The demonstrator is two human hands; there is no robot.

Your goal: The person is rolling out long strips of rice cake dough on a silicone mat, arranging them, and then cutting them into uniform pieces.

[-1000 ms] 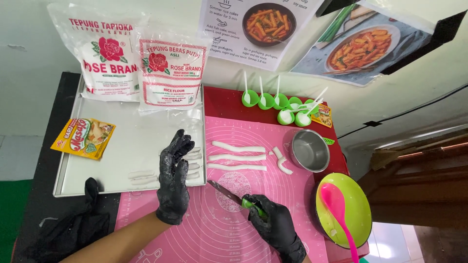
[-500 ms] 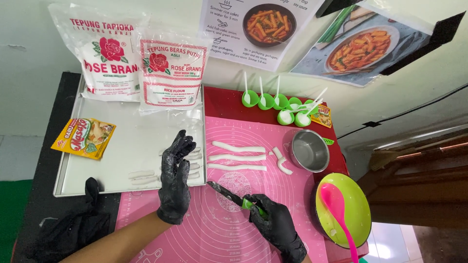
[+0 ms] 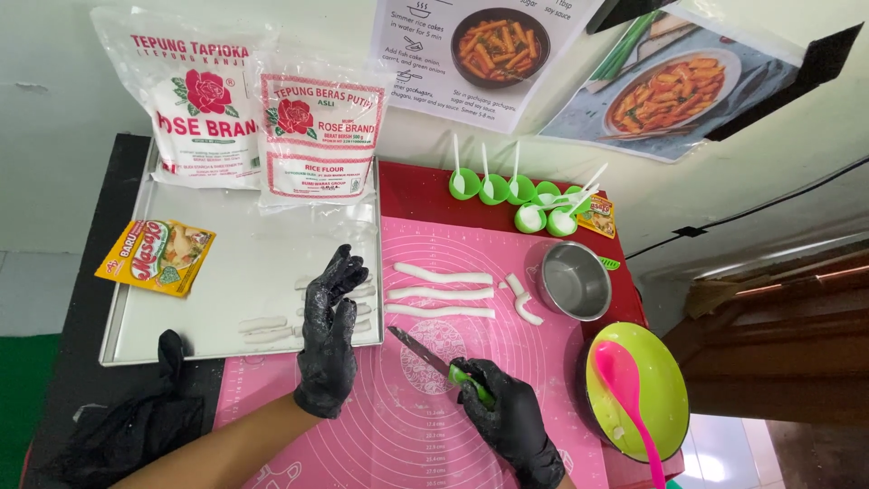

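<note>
Several dough pieces [image 3: 360,292] lie half hidden behind the left hand [image 3: 328,349].

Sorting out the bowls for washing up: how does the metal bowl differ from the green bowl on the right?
The metal bowl is shiny bare steel; the green bowl is lime green. The metal bowl looks smaller and deeper, the green bowl wider and shallower. The metal bowl holds nothing visible, while a pink spoon lies in the green bowl with white smears. Both are round and stand upright at the right edge of the pink mat.
</note>
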